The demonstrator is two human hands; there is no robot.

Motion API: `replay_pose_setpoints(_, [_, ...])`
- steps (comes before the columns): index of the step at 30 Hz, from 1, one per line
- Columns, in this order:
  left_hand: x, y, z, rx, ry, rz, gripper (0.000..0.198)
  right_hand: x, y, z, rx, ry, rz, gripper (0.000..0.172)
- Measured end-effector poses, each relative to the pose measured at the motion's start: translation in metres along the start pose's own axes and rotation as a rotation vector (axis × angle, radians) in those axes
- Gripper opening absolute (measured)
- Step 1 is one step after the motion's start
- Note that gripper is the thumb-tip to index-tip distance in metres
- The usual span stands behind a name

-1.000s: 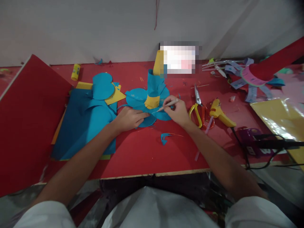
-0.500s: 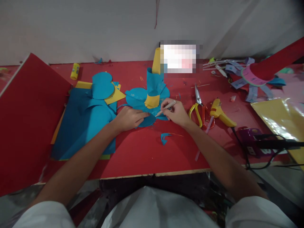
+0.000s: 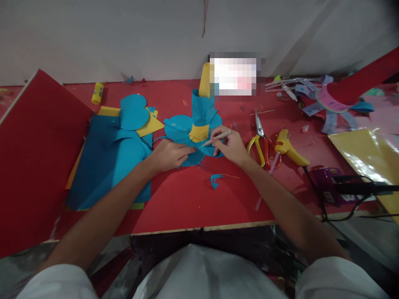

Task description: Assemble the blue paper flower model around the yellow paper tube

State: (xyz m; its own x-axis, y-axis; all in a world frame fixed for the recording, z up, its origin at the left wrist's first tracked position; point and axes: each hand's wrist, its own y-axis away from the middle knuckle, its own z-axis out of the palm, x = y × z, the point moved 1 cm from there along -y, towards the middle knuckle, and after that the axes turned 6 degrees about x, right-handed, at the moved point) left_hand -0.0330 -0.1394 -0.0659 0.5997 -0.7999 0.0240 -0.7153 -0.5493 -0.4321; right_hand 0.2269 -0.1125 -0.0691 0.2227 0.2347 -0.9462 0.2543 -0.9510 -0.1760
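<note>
My right hand [image 3: 230,144] is closed round a light-coloured pen [image 3: 223,134], its tip at a blue petal [image 3: 193,158] of a paper flower. My left hand [image 3: 171,154] lies on that petal's left side, fingers stretched out and pressing it flat. More blue petals [image 3: 179,126] spread behind. At the flower's middle stands a blue paper tube [image 3: 200,107] with a yellow paper band [image 3: 199,133] round its base. A blue paper scrap [image 3: 215,181] lies in front of my right hand.
Scissors [image 3: 259,139], a yellow glue gun [image 3: 289,147] and a purple box with cables [image 3: 332,187] are on the right. Blue paper sheets [image 3: 93,166], a glue stick [image 3: 97,93] and a tilted red board [image 3: 37,158] are on the left. A pixelated bright patch covers something behind.
The pen tip has shifted slightly up and left across the petal, and my right hand has tilted with it. My left hand stays in place.
</note>
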Motion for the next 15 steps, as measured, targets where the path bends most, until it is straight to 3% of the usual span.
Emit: replay_pose_setpoints(15, [-0.0013,0.0004,0.0002,-0.007,-0.004,0.005,0.036,0.0021,-0.001,-0.0001,0.028,0.014,-0.003,0.018])
